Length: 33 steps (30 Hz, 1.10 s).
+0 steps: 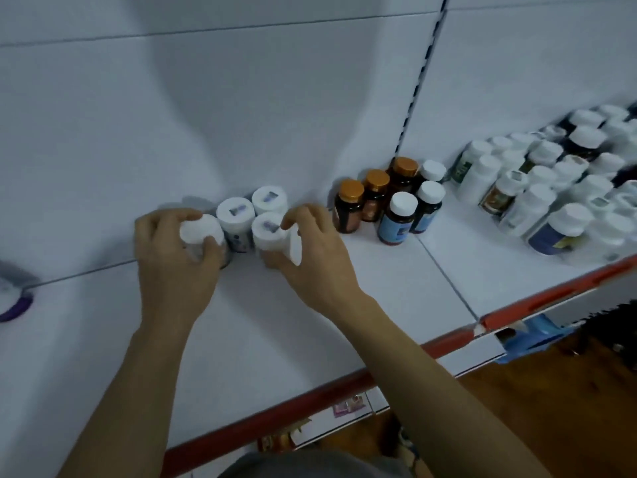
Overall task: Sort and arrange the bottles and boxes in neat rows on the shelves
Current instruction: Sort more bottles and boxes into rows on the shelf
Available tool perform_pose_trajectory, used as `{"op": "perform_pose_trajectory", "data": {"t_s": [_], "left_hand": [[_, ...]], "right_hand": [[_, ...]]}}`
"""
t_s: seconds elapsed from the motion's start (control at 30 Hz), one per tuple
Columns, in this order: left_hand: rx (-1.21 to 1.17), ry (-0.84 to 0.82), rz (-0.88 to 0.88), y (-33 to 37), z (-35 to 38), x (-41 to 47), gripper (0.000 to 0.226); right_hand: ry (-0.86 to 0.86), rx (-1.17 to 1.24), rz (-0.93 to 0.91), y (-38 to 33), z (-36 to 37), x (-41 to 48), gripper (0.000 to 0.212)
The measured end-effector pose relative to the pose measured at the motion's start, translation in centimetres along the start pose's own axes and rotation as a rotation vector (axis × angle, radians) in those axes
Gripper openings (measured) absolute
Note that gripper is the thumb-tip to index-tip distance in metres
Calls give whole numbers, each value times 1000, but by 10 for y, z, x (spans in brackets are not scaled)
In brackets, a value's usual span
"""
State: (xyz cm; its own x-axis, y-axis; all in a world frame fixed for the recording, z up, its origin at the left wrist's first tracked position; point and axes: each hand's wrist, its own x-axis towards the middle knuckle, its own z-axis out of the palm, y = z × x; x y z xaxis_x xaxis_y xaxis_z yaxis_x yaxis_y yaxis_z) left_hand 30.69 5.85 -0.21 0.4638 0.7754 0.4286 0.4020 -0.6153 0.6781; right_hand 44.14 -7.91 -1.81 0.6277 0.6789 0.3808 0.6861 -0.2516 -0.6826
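Mid-frame on the white shelf, the left hand has its fingers curled round a white-capped bottle. The right hand grips a second white bottle to its right.

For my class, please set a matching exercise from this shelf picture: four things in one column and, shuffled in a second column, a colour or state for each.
Column one
1. left hand
2. cap of the nearest brown glass bottle
3. cap of the front blue-labelled dark bottle
4. white metal shelf's front strip

Column two
A. white
B. red
C. gold
D. gripping a white-lidded round bottle

Pairs: 1-D, 2-C, 3-A, 4-B
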Motion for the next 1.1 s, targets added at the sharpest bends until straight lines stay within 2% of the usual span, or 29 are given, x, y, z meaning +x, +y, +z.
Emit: {"op": "perform_pose_trajectory", "data": {"t_s": [0.13, 0.23, 0.37, 0.53, 0.67, 0.73, 0.83, 0.9, 0.97, 1.1], "left_hand": [[4, 157, 70, 54, 24, -4, 16], [-28, 127, 180, 120, 66, -16, 13], [40, -26, 334, 198, 137, -31, 20], [78, -276, 483, 266, 213, -22, 21], [145, -481, 701, 314, 270, -6, 38], [238, -587, 723, 329, 296, 1, 44], [385, -711, 704, 337, 320, 10, 33], [382, -715, 679, 336, 327, 13, 29], [386, -713, 671, 336, 329, 13, 29], [341, -687, 654, 337, 323, 11, 27]], "right_hand": [[138, 78, -18, 47, -76, -25, 32], [267, -11, -12, 95, -161, -36, 26], [255, -172, 108, 154, -269, -31, 24], [132, -454, 7, 218, -361, 6, 23], [108, -596, -11, 272, -413, 46, 19], [9, -694, 41, 296, -428, 69, 26], [-347, -843, 58, 316, -431, 96, 38], [-534, -857, 33, 319, -428, 106, 45], [-590, -874, 12, 320, -426, 112, 49], [-591, -1009, -70, 325, -421, 114, 45]]}}
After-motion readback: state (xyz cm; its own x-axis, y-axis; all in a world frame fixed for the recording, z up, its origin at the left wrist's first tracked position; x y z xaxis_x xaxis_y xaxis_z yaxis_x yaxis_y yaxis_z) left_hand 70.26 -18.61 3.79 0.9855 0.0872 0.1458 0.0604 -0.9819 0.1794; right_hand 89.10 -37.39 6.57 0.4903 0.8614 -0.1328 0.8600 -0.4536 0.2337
